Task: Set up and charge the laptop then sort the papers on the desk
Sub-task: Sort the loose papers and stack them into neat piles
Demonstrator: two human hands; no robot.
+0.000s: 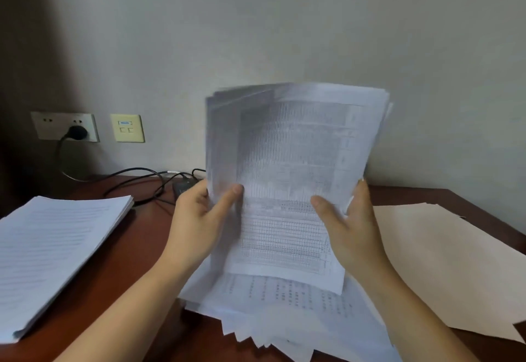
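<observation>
Fingers (pixel 361 193) clamped tight: two hands up, the left hand (pixel 196 225) and the right hand (pixel 353 230), each with its thumb on the front and the other fingers curled behind one raised sheaf of papers (pixel 296 145). That sheaf stood nearly upright above the brown desk (pixel 136 247), its printed tables blurred and its top corners fanned apart. Directly beneath the sheaf lay one loose pile (pixel 284 307) of printed sheets, its edges splayed toward the near side of the desk. Left of the sheaf, well apart, one squared stack (pixel 57 253) of text pages lay flat. Right of the sheaf sat plain beige sheets (pixel 455 262), and their number couldn't be told. So that made three lots of paper on the desk and one in the air. Behind the sheaf to its left, one black adapter brick (pixel 185 186) rested on the desk with a black cable (pixel 133 175) looping beside it. Farther left on the wall were two plates, one socket plate (pixel 65 126) with a single black plug (pixel 76 132) in it and one cream plate (pixel 127 128).
</observation>
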